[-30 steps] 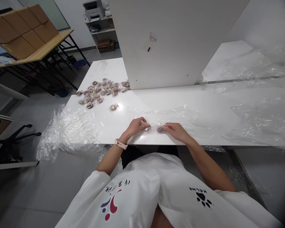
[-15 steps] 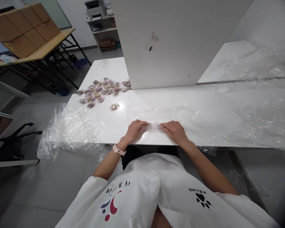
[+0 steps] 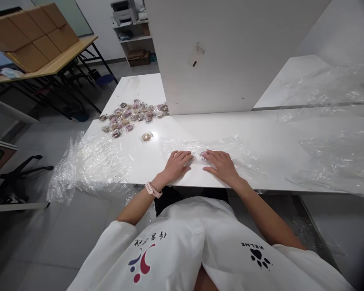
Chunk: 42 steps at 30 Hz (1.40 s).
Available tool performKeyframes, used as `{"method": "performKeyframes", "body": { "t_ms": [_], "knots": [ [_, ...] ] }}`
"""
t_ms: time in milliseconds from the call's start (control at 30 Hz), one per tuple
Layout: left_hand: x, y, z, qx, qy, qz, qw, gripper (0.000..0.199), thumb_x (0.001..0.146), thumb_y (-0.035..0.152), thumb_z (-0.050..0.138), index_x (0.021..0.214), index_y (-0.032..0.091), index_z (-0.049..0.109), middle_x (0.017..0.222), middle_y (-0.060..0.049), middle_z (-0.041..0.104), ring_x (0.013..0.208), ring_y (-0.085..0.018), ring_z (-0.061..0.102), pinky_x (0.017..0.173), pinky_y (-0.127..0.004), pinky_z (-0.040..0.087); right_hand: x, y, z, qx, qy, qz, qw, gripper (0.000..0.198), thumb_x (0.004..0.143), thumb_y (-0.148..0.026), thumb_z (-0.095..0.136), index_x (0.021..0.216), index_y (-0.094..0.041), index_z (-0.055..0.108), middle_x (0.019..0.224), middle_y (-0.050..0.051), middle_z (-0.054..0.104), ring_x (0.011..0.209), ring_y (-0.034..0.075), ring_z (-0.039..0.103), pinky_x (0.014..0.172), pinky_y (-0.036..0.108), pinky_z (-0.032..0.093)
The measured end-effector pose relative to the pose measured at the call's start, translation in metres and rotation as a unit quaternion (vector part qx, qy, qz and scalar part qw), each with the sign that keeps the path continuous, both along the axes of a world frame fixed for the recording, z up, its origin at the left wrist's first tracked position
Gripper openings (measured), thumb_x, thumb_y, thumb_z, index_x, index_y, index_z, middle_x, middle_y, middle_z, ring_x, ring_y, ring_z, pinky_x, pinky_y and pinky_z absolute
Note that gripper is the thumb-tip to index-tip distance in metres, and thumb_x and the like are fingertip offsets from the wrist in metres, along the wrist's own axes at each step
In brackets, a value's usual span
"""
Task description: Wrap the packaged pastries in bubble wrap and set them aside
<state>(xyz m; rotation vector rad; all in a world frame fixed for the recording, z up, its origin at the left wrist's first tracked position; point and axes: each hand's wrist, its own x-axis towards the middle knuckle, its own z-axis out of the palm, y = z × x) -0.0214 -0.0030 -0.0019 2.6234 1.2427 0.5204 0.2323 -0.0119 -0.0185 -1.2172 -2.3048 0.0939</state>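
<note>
A sheet of clear bubble wrap [image 3: 224,144] lies in front of me on the white table [image 3: 279,141]. My left hand [image 3: 178,165] rests on its near edge with the fingers stretched forward and the thumb apart. Opposite it, my right hand [image 3: 220,165] lies in the same way, fingers extended and thumb spread. Between the fingertips is a small bundle rolled in the wrap [image 3: 197,155], with a purplish bit showing by the right fingers. What is inside is mostly hidden. One small wrapped yellowish piece [image 3: 146,136] sits alone to the left.
Several small wrapped pieces [image 3: 133,115] are heaped at the back left. Stacked bubble wrap [image 3: 91,161] hangs over the left table edge, and more loose wrap [image 3: 336,157] covers the right side. A tall white panel [image 3: 224,52] stands behind. Cardboard boxes [image 3: 45,36] occupy another table.
Both hands have gone from pinching the small bundle to lying with fingers stretched out and thumbs apart. The bundle and near edge of the wrap have moved slightly away from me.
</note>
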Motion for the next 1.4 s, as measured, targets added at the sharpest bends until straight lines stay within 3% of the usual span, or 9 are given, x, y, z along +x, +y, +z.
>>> {"method": "performKeyframes", "body": {
  "t_ms": [200,367,600,767,900,1000,1200,1300,1400],
  "knots": [
    [-0.009,0.022,-0.003,-0.075,-0.050,0.092,0.992,0.025,0.100,0.026,0.046,0.116,0.021,0.064,0.112,-0.007,0.072,0.100,-0.023,0.063,0.083,-0.035,0.046,-0.003,0.021,0.001,-0.063,0.029,-0.054,0.996,0.034,0.102,-0.039,0.042,0.109,-0.022,0.071,0.107,0.009,0.073,0.097,0.025,0.063,0.082,0.037,0.044],
    [0.000,0.059,0.012,-0.183,-0.045,0.194,0.963,0.024,0.098,0.038,0.052,0.100,0.020,0.067,0.072,-0.002,0.068,0.067,-0.019,0.062,0.063,-0.030,0.043,-0.005,0.059,0.022,-0.287,0.039,-0.084,0.953,0.031,0.097,-0.046,0.051,0.096,-0.025,0.072,0.084,0.002,0.072,0.077,0.020,0.063,0.065,0.031,0.040],
    [0.013,0.014,0.010,0.089,0.042,0.174,0.980,0.033,0.094,0.010,0.044,0.120,0.017,0.063,0.122,-0.014,0.068,0.117,-0.029,0.058,0.097,-0.047,0.046,-0.016,0.034,0.016,-0.030,-0.036,-0.120,0.992,0.024,0.097,-0.032,0.055,0.111,-0.019,0.069,0.109,0.010,0.068,0.102,0.027,0.055,0.085,0.039,0.038],
    [0.013,-0.007,-0.013,-0.012,0.118,0.175,0.977,0.059,0.089,-0.001,0.028,0.146,0.004,0.043,0.153,-0.020,0.044,0.147,-0.028,0.037,0.118,-0.047,0.032,-0.014,0.013,-0.011,-0.038,0.027,-0.112,0.993,0.027,0.098,-0.041,0.053,0.111,-0.022,0.067,0.107,0.009,0.065,0.096,0.025,0.055,0.084,0.038,0.039],
    [0.021,0.021,-0.011,-0.094,-0.024,0.258,0.961,0.052,0.088,0.000,0.030,0.133,0.005,0.056,0.144,-0.022,0.053,0.143,-0.029,0.042,0.118,-0.045,0.031,-0.012,0.016,-0.016,-0.067,0.100,-0.113,0.986,0.026,0.096,-0.040,0.055,0.111,-0.022,0.066,0.108,0.009,0.064,0.100,0.026,0.055,0.090,0.040,0.042],
    [0.035,0.034,0.000,-0.159,-0.279,0.306,0.896,0.029,0.091,0.012,0.043,0.104,0.015,0.068,0.111,-0.014,0.071,0.115,-0.028,0.062,0.105,-0.043,0.043,-0.011,0.018,-0.013,-0.091,0.168,-0.097,0.977,0.023,0.094,-0.036,0.057,0.108,-0.022,0.066,0.106,0.008,0.065,0.095,0.024,0.058,0.090,0.040,0.045],
    [0.078,0.016,0.020,-0.408,-0.683,0.194,0.574,0.018,0.080,0.029,0.074,0.090,0.019,0.064,0.090,-0.002,0.067,0.086,-0.014,0.062,0.088,-0.028,0.047,-0.019,0.007,0.000,-0.108,0.300,-0.171,0.932,0.020,0.083,-0.040,0.066,0.084,-0.021,0.060,0.089,0.003,0.061,0.071,0.016,0.053,0.075,0.034,0.048],
    [0.082,-0.002,0.028,-0.427,-0.696,0.121,0.565,0.032,0.075,0.040,0.081,0.093,0.019,0.066,0.096,-0.003,0.069,0.092,-0.015,0.063,0.088,-0.027,0.047,-0.021,-0.006,0.014,-0.194,0.349,-0.221,0.890,0.030,0.074,-0.043,0.075,0.072,-0.022,0.054,0.074,0.000,0.059,0.065,0.015,0.051,0.072,0.034,0.049],
    [0.071,-0.018,0.032,-0.421,-0.650,0.109,0.623,0.037,0.074,0.049,0.080,0.091,0.019,0.069,0.088,-0.003,0.069,0.084,-0.015,0.061,0.080,-0.026,0.047,-0.019,-0.018,0.026,-0.383,0.498,-0.153,0.763,0.032,0.067,-0.042,0.079,0.083,-0.022,0.061,0.081,0.001,0.067,0.073,0.018,0.061,0.072,0.034,0.053]
  ]
}}
